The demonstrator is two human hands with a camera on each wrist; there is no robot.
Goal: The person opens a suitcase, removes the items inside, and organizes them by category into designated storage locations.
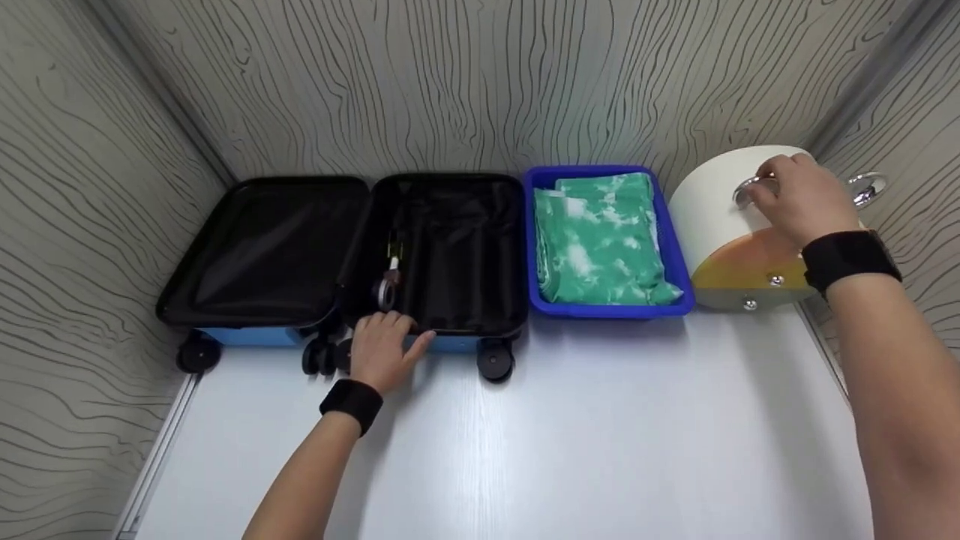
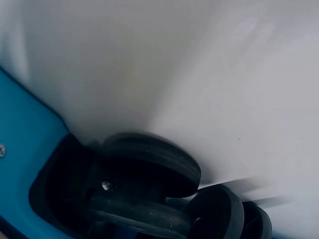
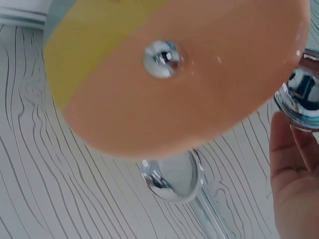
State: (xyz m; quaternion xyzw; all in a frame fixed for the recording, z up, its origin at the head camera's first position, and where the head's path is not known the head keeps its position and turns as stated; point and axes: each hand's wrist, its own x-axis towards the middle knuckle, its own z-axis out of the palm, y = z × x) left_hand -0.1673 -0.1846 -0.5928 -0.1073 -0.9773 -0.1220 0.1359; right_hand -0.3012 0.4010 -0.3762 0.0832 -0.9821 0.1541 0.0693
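On the suitcase's front rim, my left hand (image 1: 381,351) rests with its fingers over the edge and thumb spread aside. The suitcase (image 1: 457,255) lies opened flat, black inside and blue outside. One of its black wheels (image 2: 149,164) fills the low part of the left wrist view. My right hand (image 1: 806,196) grips the chrome handle (image 1: 744,192) on top of a white rounded box (image 1: 709,199). That box has an orange and yellow front with small round knobs (image 1: 776,280). In the right wrist view, fingers (image 3: 286,149) reach up to the shiny handle (image 3: 301,94).
Between suitcase and box stands a blue basket (image 1: 611,310) holding folded green-and-white cloth (image 1: 592,240). A small item with a ring-shaped end (image 1: 386,292) lies inside the suitcase. A chrome loop (image 1: 868,187) sticks out at the box's right. Wood-patterned walls (image 1: 450,90) surround the white table (image 1: 525,450).
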